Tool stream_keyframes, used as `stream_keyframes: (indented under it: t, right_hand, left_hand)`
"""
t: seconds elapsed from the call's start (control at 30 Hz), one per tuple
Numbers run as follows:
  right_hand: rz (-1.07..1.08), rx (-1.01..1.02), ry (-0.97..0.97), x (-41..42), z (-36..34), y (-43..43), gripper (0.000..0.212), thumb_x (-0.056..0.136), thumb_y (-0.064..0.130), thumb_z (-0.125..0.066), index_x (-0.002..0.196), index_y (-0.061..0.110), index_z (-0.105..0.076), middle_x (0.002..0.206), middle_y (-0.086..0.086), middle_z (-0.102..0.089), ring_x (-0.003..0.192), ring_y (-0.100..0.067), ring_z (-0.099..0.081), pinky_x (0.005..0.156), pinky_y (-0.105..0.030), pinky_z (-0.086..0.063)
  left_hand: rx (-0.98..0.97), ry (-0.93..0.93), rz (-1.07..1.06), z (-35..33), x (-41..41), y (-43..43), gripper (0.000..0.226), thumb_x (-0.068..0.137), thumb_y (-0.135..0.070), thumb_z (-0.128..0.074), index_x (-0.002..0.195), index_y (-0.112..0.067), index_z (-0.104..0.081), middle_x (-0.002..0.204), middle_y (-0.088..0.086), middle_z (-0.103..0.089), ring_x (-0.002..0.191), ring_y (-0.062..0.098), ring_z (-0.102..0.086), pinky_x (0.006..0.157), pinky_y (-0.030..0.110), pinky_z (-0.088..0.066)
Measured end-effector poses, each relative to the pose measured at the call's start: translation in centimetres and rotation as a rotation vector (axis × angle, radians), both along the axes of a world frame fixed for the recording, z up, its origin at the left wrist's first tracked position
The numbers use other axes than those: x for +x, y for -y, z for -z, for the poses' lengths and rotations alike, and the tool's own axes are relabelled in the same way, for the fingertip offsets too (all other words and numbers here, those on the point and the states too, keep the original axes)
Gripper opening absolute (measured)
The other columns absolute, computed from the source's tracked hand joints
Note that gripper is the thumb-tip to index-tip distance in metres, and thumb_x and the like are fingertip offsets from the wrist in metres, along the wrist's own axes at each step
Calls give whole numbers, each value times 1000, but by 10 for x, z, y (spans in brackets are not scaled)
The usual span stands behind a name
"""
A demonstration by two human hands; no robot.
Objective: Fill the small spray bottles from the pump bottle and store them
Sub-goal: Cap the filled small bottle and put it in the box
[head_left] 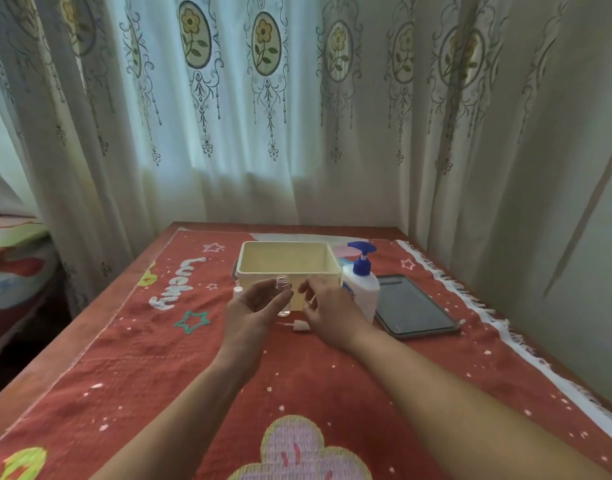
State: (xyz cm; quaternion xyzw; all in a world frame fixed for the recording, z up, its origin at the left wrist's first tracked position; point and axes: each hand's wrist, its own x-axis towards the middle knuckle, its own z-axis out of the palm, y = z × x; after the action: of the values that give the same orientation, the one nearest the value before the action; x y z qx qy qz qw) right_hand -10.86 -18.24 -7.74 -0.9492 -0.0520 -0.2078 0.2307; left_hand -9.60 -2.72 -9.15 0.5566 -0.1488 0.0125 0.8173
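Note:
My left hand (254, 311) grips a small clear spray bottle (283, 289), upright, its threaded neck uncapped. Its white spray head (299, 326) with a thin tube lies on the red cloth just below. My right hand (327, 308) hovers close to the right of the bottle, fingers loosely curled and holding nothing. The white pump bottle (361, 289) with a blue pump stands right behind my right hand. A cream storage bin (287, 268) stands behind the hands, and nothing shows inside it. Another small white-capped bottle (238, 291) peeks out left of my left hand.
A dark phone or tablet (413, 306) lies flat to the right of the pump bottle. A red patterned cloth (159, 358) covers the table. Curtains hang close behind and to the right. A bed edge (13, 258) is at the far left.

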Motion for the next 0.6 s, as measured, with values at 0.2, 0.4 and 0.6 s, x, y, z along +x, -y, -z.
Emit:
stream_keyframes:
  t: [0.2,0.4,0.6]
  right_hand:
    - [35,-124,-249,19,32,-2,28,96,22,-54,122,14,-60,124,-7,-59,116,-30,-58,97,-42,-47]
    - [86,-296,-250,29,46,-5,29,99,23,-48,123,12,-59,126,-11,-58,118,-34,-56,94,-42,-46]
    - [102,-305,-209,28,53,-4,26,101,26,-47,116,9,-58,121,-13,-57,116,-33,-53,93,-42,-45]
  left_hand:
    - [69,70,-14,30,13,-2,24,81,3,-75,100,-12,-71,95,5,-78,92,14,-74,76,18,-55]
    - [94,109,-8,49,20,-2,26,80,7,-73,98,-11,-69,88,-2,-77,84,8,-73,76,17,-56]
    - [122,110,6,59,22,-4,25,80,3,-75,101,-9,-69,95,5,-76,86,10,-74,79,20,-57]
